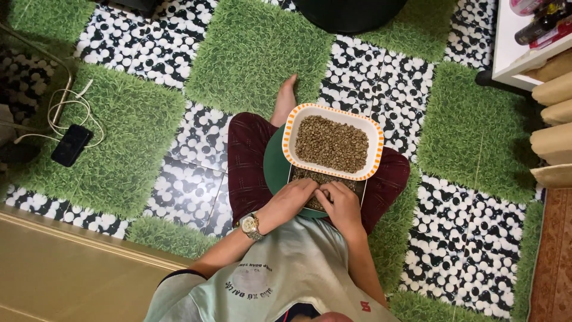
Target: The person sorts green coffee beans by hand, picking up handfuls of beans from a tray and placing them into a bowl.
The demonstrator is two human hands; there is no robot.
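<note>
The floor (476, 137) was a checkerboard of green grass mats and black-and-white pebble tiles. A black phone (71, 145) with a white cable (65, 110) lay on a grass mat at nine o'clock.

Dark phone (71, 145) w/ black screen – left, on grass mat; bottles (539, 24) top right.

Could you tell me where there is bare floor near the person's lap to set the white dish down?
The green grass tile ahead of the bare foot is free, as is the one right of the white dish. The lap is crowded: both hands sit on a tray of beans. The left tile holds a phone and cable.
</note>
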